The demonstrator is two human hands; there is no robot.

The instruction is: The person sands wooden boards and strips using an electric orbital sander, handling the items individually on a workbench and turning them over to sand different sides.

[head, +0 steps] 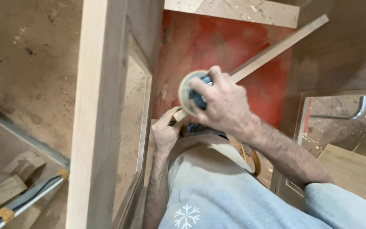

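My right hand [223,101] grips a small round sander [190,90] with a dusty tan pad and a dark blue body. The pad's side rests against a long thin wooden strip [276,48] that runs from near my body up to the far right. My left hand [166,131] holds the near end of that strip, just below the sander. Both arms reach out from a grey shirt with a white snowflake print.
A tall wooden door frame with an inset panel [102,106] stands at the left, close to my left arm. A red floor [217,46] lies below. Wood offcuts [5,186] are piled at the lower left. More boards and a panel [344,118] stand on the right.
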